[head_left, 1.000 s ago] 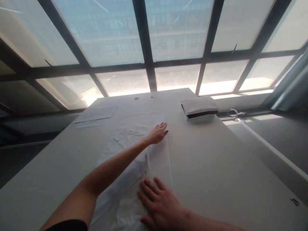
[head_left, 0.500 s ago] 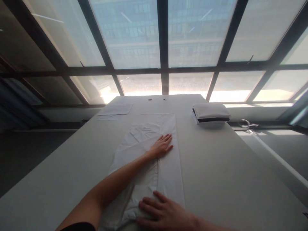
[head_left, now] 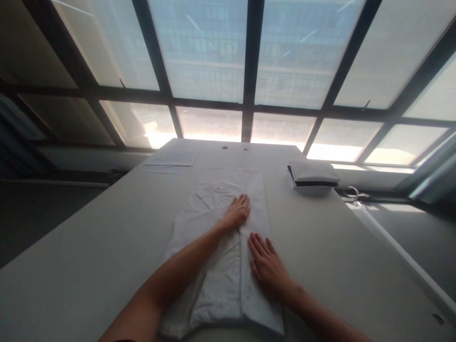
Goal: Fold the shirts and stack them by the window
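Note:
A white shirt (head_left: 217,280) lies folded lengthwise down the middle of a long white table (head_left: 338,247). My left hand (head_left: 237,212) rests flat on the shirt's middle, fingers stretched toward the far end. My right hand (head_left: 267,266) lies palm down on the folded-over right side of the shirt, fingers spread, just behind and to the right of the left hand. Neither hand holds anything.
A stack of folded white and dark cloth (head_left: 311,174) sits at the far right of the table. Sheets of paper (head_left: 173,158) lie at the far left. Scissors (head_left: 356,194) rest on the sill beyond the right edge. Large windows rise behind the table.
My right hand has slid forward along the shirt's right side, away from the near end. My left hand has drawn back slightly. The view has shifted a little.

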A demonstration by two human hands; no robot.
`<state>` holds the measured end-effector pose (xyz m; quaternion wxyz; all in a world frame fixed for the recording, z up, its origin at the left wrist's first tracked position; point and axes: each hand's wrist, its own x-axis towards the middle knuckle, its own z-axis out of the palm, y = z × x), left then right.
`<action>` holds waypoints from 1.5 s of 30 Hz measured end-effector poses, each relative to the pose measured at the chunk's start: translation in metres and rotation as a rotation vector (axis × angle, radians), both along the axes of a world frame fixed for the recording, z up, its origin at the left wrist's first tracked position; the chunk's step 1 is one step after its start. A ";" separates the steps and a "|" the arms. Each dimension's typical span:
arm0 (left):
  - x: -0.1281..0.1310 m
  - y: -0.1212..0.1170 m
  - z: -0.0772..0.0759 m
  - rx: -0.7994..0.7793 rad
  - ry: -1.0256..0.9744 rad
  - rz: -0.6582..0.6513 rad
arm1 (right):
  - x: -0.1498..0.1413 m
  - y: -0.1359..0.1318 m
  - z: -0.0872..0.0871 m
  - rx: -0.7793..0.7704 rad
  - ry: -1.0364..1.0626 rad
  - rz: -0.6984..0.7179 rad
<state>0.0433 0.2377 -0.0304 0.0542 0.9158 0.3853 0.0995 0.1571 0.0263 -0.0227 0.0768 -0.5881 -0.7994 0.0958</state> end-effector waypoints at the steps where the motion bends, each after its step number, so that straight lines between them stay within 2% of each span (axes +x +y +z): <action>1: -0.001 0.000 -0.001 0.011 0.013 0.008 | 0.001 0.003 -0.003 0.006 -0.028 0.000; 5: -0.002 -0.001 -0.003 0.049 0.010 0.004 | 0.005 0.031 -0.006 0.050 -0.087 -0.060; 14: -0.002 -0.001 -0.010 0.040 -0.065 0.108 | 0.033 0.177 -0.003 0.088 -0.175 -0.170; 20: 0.000 -0.003 -0.007 -0.022 -0.128 0.115 | 0.036 0.240 -0.002 0.097 -0.235 -0.280; 23: 0.001 -0.004 -0.004 -0.042 -0.140 0.132 | 0.039 0.267 -0.001 0.046 -0.223 -0.362; 27: 0.001 -0.006 -0.002 -0.059 -0.108 0.132 | 0.049 0.297 -0.002 -0.001 -0.186 -0.427; 38: 0.000 -0.011 0.002 -0.047 -0.049 0.142 | 0.077 0.358 -0.012 0.078 0.000 -0.517; 45: 0.000 -0.012 0.003 -0.050 -0.031 0.135 | 0.094 0.375 -0.013 0.127 0.047 -0.556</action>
